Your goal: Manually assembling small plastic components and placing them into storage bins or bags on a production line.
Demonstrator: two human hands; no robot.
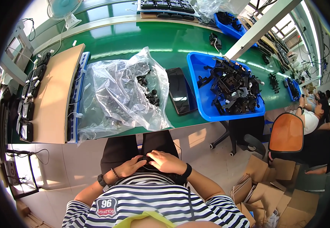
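Note:
Over my lap, my left hand (pixel 130 167) and my right hand (pixel 167 162) meet around a small black part (pixel 144 159). Most of it is hidden by my closed fingers, so its exact kind does not show. A thin white cable (pixel 149 168) seems to trail from it below my hands. On the green bench ahead lies a clear plastic bag (pixel 113 91), with several small round black pieces (pixel 153 98) in its opening. Beside the bag rests a dark tablet (pixel 181 91). To the right, a blue tray (pixel 206 108) is heaped with black plastic brackets (pixel 233 85).
At left, a cardboard sheet (pixel 56 98) stands near a row of black cabled units (pixel 27 110). A metal post (pixel 262 28) rises behind the blue tray. Flattened cardboard boxes (pixel 267 193) lie on the floor at right, near a seated person (pixel 309 117) and an orange-backed chair (pixel 286 133).

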